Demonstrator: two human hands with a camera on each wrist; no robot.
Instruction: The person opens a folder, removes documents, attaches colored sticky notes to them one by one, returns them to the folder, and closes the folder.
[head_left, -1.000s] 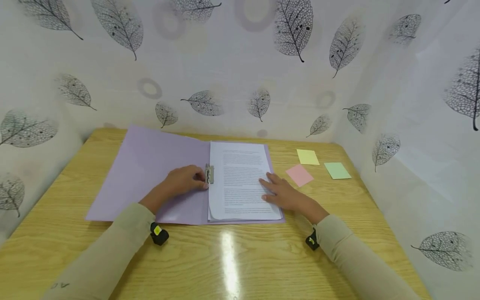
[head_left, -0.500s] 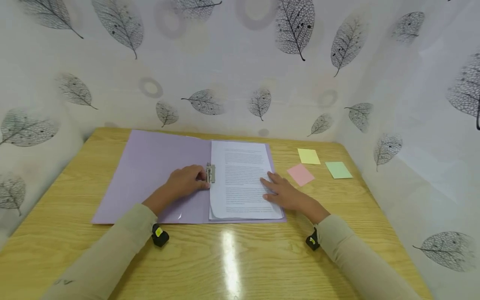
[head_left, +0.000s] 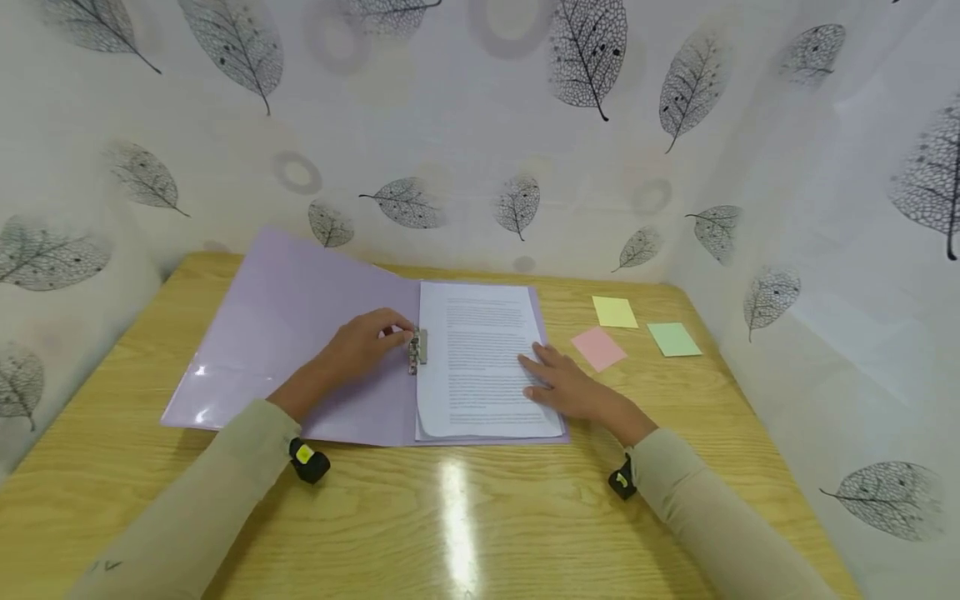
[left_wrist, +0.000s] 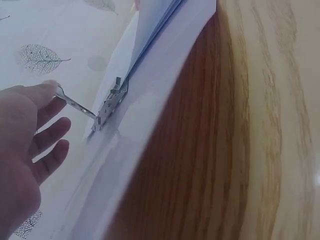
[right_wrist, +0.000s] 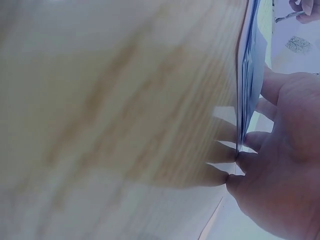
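Left fingers [left_wrist: 47, 90] tight on lever [left_wrist: 78, 106], long axis aslant from clip [left_wrist: 111, 104]; right fingers [head_left: 542, 372] spread on paper [head_left: 480, 367]

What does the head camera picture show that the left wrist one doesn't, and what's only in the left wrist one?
Only the head view: the green sticky note, the printed lines and the beige sleeves.
Only the left wrist view: the palm side of the left hand, and a clear look at the lever slanting from the metal clip to the fingertips.
Both: the left hand itself, that clip, papers, the purple folder, wooden table and leaf-patterned backdrop.
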